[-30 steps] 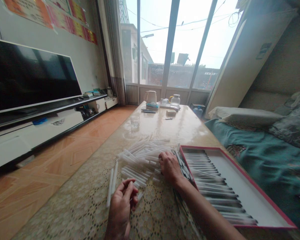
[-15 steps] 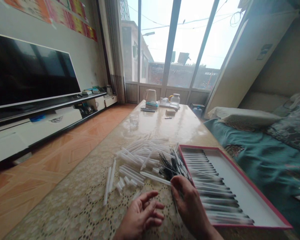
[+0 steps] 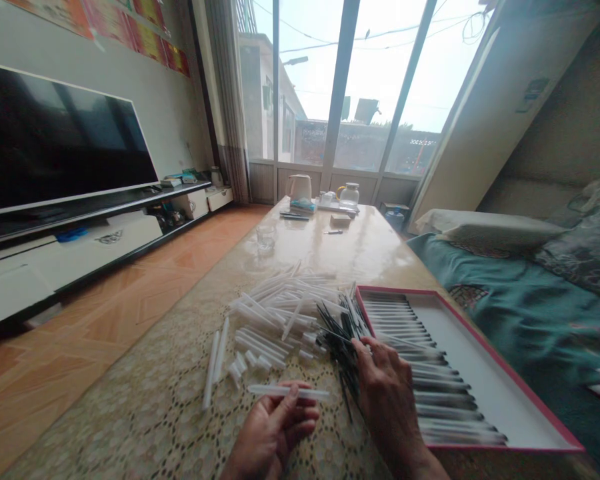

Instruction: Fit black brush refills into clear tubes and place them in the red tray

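My left hand [image 3: 275, 427] pinches a translucent white plastic tube [image 3: 263, 389] between thumb and fingers, holding it level above the tablecloth. At the pile of thin black sticks [image 3: 336, 333], my right hand [image 3: 387, 387] has its thumb and forefinger closed on the end of one slender stick [image 3: 336, 332]. Its other fingers bend beside the box wall. Beyond my left hand lie a heap of loose white tubes [image 3: 280, 293] and several short white pieces [image 3: 250, 360]. To the right, a shallow red-rimmed box [image 3: 495, 363] contains a row of white tubes with dark ends [image 3: 445, 380].
A drinking glass [image 3: 266, 239] stands on the table's left side. A kettle [image 3: 300, 189], a glass jug [image 3: 350, 195] and a small box [image 3: 341, 220] stand at the far end. A bed with a teal cover [image 3: 510, 293] borders the right side.
My left hand, which was empty with fingers apart, has taken hold of a white tube. My right hand has left that tube and moved onto the black sticks.
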The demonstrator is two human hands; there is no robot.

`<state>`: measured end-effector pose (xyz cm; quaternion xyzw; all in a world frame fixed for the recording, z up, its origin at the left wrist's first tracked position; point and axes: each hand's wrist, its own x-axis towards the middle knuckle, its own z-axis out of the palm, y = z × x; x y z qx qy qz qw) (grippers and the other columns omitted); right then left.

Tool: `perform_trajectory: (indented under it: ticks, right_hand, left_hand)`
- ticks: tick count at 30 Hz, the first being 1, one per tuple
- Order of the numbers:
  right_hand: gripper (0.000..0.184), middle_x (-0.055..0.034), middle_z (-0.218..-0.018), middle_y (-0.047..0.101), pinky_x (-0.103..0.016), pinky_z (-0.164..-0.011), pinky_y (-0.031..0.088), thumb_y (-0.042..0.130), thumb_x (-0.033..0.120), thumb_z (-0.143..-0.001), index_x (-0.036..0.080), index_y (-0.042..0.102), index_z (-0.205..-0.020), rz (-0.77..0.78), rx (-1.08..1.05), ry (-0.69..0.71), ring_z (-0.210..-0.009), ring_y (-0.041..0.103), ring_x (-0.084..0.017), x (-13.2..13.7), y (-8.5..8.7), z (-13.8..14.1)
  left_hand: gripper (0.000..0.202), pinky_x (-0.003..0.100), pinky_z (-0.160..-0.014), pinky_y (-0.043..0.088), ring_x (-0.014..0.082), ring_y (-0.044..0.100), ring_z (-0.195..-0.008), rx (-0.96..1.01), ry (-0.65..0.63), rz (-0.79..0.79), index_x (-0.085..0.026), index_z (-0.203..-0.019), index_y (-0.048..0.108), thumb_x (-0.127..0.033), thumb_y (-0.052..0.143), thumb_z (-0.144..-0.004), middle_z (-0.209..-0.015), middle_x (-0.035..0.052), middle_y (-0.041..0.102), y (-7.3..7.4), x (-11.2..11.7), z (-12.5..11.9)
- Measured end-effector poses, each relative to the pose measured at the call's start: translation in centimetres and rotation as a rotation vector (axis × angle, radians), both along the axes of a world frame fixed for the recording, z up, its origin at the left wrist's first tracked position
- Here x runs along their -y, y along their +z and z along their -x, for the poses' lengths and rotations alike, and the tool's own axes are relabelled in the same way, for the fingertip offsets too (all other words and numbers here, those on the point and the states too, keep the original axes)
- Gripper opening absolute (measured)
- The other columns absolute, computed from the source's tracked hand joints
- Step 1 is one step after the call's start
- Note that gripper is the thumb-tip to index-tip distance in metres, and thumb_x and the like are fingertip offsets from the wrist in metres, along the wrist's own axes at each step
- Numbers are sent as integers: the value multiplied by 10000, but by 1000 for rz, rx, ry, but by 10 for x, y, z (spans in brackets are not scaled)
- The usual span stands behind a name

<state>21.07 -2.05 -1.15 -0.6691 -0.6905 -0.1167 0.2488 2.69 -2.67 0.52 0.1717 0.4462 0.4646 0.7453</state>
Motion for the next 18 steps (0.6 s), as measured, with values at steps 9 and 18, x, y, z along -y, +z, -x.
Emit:
perform_trajectory:
  ticks: [9,18]
  right_hand:
    - [292,-90,-884,601,-395,-728,384,432,-25,-760,215,578,-838,73,180,-92,-843,513,-275,-2,0,0]
    - [200,-19,-715,522,-317,-663,343,324,130,-919,210,495,-850,-53,-147,271,-672,473,-193,12,-14,0]
  left_hand:
    - [60,273,-643,575,187,691,-662,-23,111,-4,-125,-749,642,-138,686,-711,-701,83,717,-7,-2,5]
    - [60,254,-605,573,155,683,-629,-70,300,-76,-129,-785,606,-90,565,-804,-683,69,712,-14,-14,15]
